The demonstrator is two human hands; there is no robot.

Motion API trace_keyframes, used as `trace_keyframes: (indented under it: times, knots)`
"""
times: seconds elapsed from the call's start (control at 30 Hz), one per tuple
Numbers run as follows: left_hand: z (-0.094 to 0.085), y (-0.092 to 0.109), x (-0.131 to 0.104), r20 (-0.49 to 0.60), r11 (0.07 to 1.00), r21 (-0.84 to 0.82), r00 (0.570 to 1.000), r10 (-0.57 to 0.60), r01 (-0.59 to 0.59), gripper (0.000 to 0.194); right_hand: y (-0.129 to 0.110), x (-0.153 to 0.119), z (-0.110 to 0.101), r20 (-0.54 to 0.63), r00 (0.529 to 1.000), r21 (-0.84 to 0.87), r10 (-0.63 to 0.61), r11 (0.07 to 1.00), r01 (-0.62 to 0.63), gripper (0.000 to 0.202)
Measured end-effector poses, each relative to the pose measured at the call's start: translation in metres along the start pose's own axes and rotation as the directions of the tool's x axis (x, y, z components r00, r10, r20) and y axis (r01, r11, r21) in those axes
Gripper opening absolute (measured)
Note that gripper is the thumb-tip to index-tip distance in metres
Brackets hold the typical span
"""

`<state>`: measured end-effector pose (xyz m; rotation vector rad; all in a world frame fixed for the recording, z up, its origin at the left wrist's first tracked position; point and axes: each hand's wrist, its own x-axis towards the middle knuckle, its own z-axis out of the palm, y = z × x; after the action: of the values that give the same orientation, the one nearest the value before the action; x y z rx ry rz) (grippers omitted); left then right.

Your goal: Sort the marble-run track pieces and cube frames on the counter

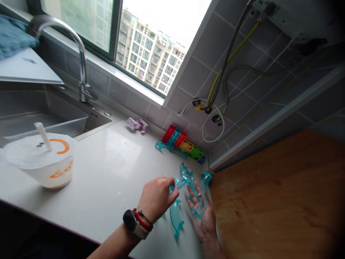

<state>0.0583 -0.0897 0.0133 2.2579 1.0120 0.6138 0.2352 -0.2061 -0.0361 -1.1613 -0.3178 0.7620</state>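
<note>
My left hand (159, 196), with a watch on its wrist, is closed in a pinch on a translucent blue plastic track piece (183, 181). Palm up, my right hand (205, 221) has its fingers partly spread, and a curved clear-blue piece (199, 208) rests across the palm and fingers. Another curved blue piece (175, 217) lies on the counter between the hands. One more blue piece (207, 178) shows beyond the right hand, beside the wooden board; whether it touches the hand I cannot tell. The pieces overlap, which hides where some of them end.
Red, yellow, green and blue plastic blocks (185, 143) lie along the tiled wall. Farther left are purple pieces (137, 125). A lidded cup with a straw (40, 158) stands by the sink (64, 108) and faucet (83, 68). A wooden board (280, 194) borders the counter's right.
</note>
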Motion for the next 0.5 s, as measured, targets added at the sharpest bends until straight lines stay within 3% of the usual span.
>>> trace_keyframes:
  times: [0.17,0.33,0.4,0.5]
  knots:
    - [-0.033,-0.016,0.003,-0.020,0.994,-0.109,1.000,-0.008,0.006,0.020,0.009,0.001,-0.004,-0.008,0.998,-0.005,0.056,0.998,-0.056,0.043]
    - [-0.044,-0.033,0.004,-0.062,0.938,-0.348,0.997,-0.037,0.013,0.026,0.013,0.003,-0.006,-0.011,0.997,0.062,0.082,0.995,-0.081,0.033]
    - [-0.044,-0.038,0.006,-0.028,0.842,-0.540,0.998,-0.049,0.026,0.029,0.011,0.005,-0.007,-0.012,0.996,0.093,0.084,0.992,-0.082,0.031]
    - [-0.037,-0.044,0.013,0.050,0.608,-0.789,0.996,-0.079,0.088,0.035,0.008,0.007,-0.005,-0.033,0.997,0.123,0.073,0.990,-0.068,0.031]
